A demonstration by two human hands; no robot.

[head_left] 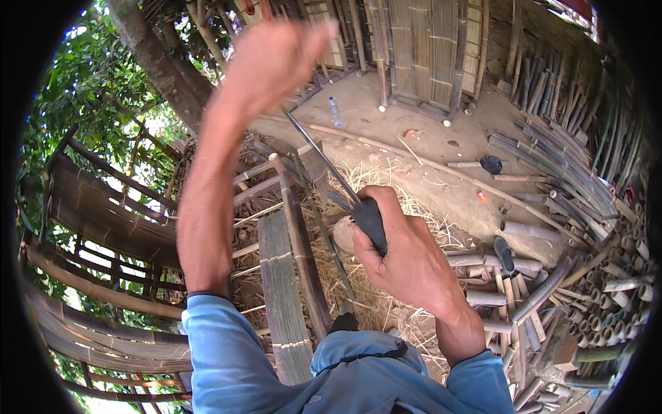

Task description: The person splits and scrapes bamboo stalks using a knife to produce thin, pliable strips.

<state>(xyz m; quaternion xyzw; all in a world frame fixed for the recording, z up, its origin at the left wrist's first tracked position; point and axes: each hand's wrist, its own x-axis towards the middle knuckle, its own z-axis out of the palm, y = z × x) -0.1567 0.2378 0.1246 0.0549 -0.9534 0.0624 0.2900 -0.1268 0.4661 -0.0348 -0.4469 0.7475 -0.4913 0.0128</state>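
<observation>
The step in hand appears to be manipulation of the long thin tool (321, 154), positioned diagonally ahead of the torso. The right hand (417, 261) grips its black handle (369, 222) with closed fingers. The left hand (279, 65) is raised near the shaft's far end; blur prevents determining its finger state. The next move likely calls for a firm handle grip and controlled shaft alignment.

The fisheye head view looks down from close above both hands (412, 261)
</observation>
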